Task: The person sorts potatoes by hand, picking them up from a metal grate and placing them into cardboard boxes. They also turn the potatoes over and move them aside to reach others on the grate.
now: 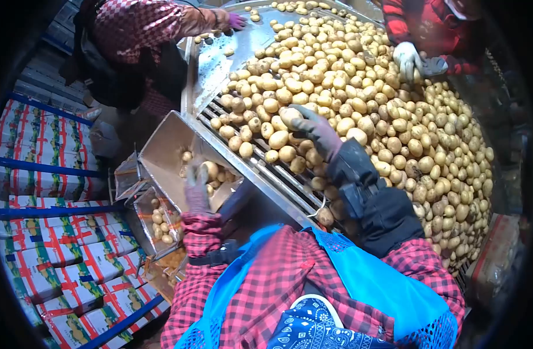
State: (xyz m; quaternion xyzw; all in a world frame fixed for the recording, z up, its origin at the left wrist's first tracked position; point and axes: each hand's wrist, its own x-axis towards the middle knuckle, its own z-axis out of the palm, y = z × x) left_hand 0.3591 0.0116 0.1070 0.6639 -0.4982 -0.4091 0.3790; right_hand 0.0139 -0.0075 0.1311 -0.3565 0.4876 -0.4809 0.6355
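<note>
My right hand, in a grey and purple glove, is closed around a potato at the left side of a big potato heap. The heap lies on a sorting table with metal bars. My left hand, gloved as well, is over an open cardboard box at the table's edge. Its fingers curl against a large pale potato, partly hidden by the glove. More potatoes lie inside that box.
A smaller box of potatoes stands below on the left. Stacked printed cartons with blue straps fill the left side. Across the table, a co-worker's purple glove is at upper left, and another person's white glove touches the heap.
</note>
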